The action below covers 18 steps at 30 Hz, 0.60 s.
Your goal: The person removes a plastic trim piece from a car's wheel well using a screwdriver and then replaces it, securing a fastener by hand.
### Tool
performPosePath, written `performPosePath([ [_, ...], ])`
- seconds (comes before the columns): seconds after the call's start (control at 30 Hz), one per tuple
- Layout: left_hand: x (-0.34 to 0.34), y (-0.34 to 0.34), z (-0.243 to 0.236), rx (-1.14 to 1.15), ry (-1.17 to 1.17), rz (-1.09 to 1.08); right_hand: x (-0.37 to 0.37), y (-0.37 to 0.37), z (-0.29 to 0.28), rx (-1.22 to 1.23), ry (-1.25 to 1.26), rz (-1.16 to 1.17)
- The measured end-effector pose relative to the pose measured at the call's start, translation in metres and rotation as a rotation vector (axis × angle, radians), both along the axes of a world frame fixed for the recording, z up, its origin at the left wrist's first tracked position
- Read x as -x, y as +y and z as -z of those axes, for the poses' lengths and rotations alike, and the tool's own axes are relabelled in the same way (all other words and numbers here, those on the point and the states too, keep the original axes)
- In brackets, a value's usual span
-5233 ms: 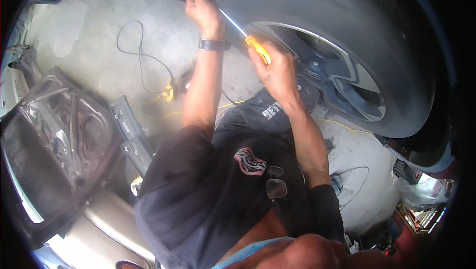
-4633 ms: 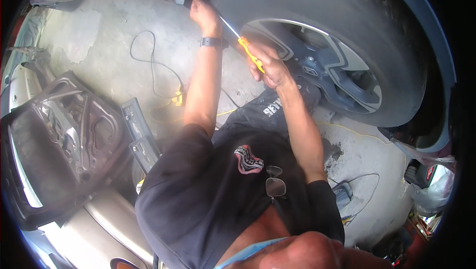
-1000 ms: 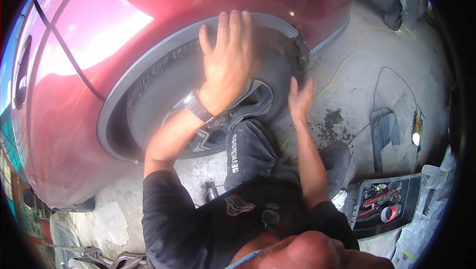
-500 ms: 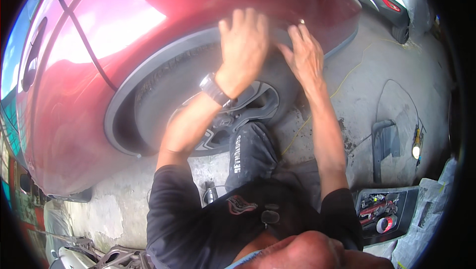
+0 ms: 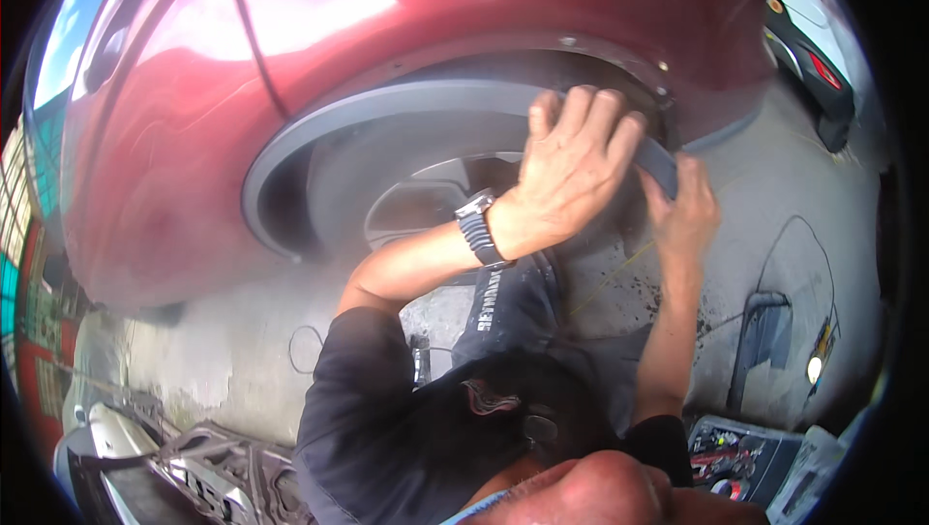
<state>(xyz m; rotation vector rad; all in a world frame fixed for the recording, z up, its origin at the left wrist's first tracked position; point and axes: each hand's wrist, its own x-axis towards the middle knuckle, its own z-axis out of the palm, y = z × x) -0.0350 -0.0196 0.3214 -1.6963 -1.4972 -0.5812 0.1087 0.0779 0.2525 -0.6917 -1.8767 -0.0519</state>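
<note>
1. Position: the grey wheel-arch trim [image 5: 416, 102] curves over the tyre [image 5: 339, 177] of the red car body [image 5: 503, 7]. Its left-hand stretch appears to lie against the panel; toward the hands it stands away, leaving a dark gap [image 5: 552, 64] above it.

2. Left hand [image 5: 573, 175]: half closed, back upward, fingers bent over the trim's upper edge. The thumb is hidden from where I stand, so I cannot tell how firmly it pinches.

3. Right hand [image 5: 689, 208]: partly closed around the section just beyond the left hand, thumb on the near side and fingers wrapped about the outer edge.

4. Handling, by judgement: probably moulded plastic, light for its length, springy along the curve yet fairly stiff across its width. The dull face may be dusty and slightly slippery. Thin edges and any fastening points are likeliest to crack.

5. Hold: best taken by both edges, hands spread and close to where the strip meets the body, so that the loose stretch does not kink.
</note>
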Motion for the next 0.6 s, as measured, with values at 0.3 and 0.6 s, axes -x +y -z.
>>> performPosePath([
  [0.3, 0.07, -0.079, -0.032, -0.174, -0.099, -0.271, -0.002, 0.005, -0.021, -0.027, -0.012, -0.047],
  [0.6, 0.108, -0.091, -0.032, -0.214, -0.138, -0.194, 0.003, 0.013, -0.037, 0.147, -0.063, -0.096],
])
